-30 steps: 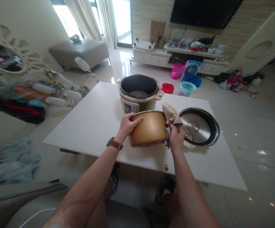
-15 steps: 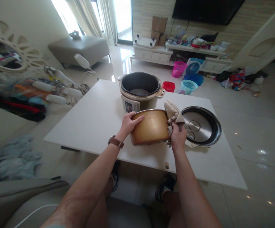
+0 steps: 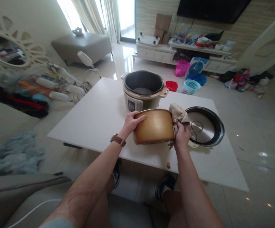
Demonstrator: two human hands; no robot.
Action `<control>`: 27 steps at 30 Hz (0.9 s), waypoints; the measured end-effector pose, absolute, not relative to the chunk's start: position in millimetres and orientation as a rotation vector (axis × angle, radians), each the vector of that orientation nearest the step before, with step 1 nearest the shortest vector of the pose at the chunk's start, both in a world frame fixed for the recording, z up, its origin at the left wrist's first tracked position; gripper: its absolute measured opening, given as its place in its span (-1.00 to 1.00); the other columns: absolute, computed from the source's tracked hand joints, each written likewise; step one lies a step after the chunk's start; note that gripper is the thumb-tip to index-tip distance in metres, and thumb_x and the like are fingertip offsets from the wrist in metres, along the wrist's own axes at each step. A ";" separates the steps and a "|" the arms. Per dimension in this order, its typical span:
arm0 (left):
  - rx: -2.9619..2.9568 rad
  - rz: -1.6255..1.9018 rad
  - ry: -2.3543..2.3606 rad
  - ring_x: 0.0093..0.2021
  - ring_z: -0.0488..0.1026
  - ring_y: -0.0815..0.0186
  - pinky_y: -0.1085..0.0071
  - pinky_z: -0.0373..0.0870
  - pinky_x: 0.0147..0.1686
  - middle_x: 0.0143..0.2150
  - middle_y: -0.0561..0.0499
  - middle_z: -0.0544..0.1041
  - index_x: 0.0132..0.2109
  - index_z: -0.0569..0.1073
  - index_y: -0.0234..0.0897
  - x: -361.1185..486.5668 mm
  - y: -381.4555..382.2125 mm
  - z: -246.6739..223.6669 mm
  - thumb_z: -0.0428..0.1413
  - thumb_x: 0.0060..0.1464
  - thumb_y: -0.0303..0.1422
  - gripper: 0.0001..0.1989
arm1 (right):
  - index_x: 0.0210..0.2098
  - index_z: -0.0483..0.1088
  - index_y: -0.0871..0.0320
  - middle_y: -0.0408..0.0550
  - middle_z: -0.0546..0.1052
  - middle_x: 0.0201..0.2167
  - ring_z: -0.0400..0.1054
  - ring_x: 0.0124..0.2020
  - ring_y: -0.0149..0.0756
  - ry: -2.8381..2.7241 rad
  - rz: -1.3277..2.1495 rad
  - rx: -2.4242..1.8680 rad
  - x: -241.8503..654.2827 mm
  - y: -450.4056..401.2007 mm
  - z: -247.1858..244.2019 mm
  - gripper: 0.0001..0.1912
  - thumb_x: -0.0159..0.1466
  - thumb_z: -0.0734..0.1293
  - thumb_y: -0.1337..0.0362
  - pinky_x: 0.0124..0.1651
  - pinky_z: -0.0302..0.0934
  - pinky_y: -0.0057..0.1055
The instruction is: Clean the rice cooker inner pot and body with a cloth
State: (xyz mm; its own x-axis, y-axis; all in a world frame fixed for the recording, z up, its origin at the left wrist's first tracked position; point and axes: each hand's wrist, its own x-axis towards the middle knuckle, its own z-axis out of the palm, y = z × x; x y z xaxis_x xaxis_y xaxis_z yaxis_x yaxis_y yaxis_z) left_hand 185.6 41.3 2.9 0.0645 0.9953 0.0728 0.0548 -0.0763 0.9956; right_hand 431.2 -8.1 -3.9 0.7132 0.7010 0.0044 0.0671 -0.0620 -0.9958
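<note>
I have the left hand (image 3: 131, 123) half closed over one side of a smooth, gold-coloured pot (image 3: 154, 127), thumb flat on its rounded wall, fingers hidden behind. My right hand (image 3: 182, 136) is closed around a soft, crumpled beige cloth (image 3: 179, 112) at the pot's other side. The pot tilts on my side of the cooker (image 3: 144, 90), a dark-lined round tub. Right of the cooker, a shiny, black-rimmed round lid (image 3: 200, 127) lies on the smooth white counter (image 3: 92, 114).
</note>
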 end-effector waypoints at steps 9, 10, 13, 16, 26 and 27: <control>1.340 1.179 1.173 -0.44 0.20 0.39 0.42 0.08 -0.47 -0.49 0.10 0.30 -0.48 0.34 -0.26 193.5 40.7 0.2 0.35 -0.07 0.10 -0.46 | -0.18 0.63 0.18 0.02 0.68 -0.26 0.57 -0.18 -0.14 -1.005 0.413 -1.452 426.1 -21.5 13.0 -0.66 0.25 0.42 0.04 -0.03 0.45 -0.17; 1.340 1.178 1.172 -0.44 0.21 0.39 0.43 0.09 -0.47 -0.49 0.10 0.31 -0.47 0.34 -0.26 194.0 40.5 0.1 0.35 -0.06 0.10 -0.46 | -0.15 0.63 0.17 0.03 0.68 -0.23 0.57 -0.16 -0.12 -1.089 0.382 -1.432 425.5 -24.5 15.2 -0.67 0.27 0.42 0.05 0.01 0.45 -0.12; 1.323 1.188 1.160 -0.43 0.24 0.38 0.43 0.13 -0.46 -0.47 0.09 0.35 -0.46 0.37 -0.27 194.3 40.3 -0.7 0.36 -0.07 0.10 -0.47 | 0.03 0.61 0.08 0.07 0.67 -0.01 0.54 0.07 0.00 -1.378 0.253 -1.340 424.5 -31.4 21.2 -0.63 0.27 0.45 0.11 0.23 0.36 0.07; 1.301 1.184 1.145 -0.43 0.26 0.38 0.43 0.15 -0.46 -0.47 0.08 0.37 -0.45 0.40 -0.27 193.4 40.9 -2.0 0.36 -0.08 0.10 -0.47 | 0.15 0.57 -0.01 0.04 0.62 0.15 0.45 0.25 0.03 -1.556 0.193 -1.260 424.6 -33.8 23.8 -0.57 0.29 0.44 0.14 0.37 0.25 0.13; 1.300 1.119 1.109 -0.45 0.24 0.39 0.42 0.09 -0.47 -0.48 0.07 0.38 -0.45 0.43 -0.29 192.6 43.5 1.3 0.37 -0.08 0.09 -0.48 | -0.17 0.61 0.17 0.02 0.67 -0.24 0.55 -0.17 -0.16 -1.063 0.383 -1.396 421.3 -25.7 17.6 -0.67 0.26 0.42 0.05 -0.01 0.43 -0.18; 1.299 1.119 1.106 -0.45 0.24 0.39 0.42 0.08 -0.46 -0.48 0.07 0.37 -0.45 0.42 -0.29 191.9 43.7 0.2 0.37 -0.07 0.09 -0.48 | -0.20 0.62 0.17 0.01 0.67 -0.26 0.55 -0.19 -0.18 -1.020 0.399 -1.397 421.7 -24.1 17.2 -0.68 0.25 0.42 0.05 -0.03 0.42 -0.21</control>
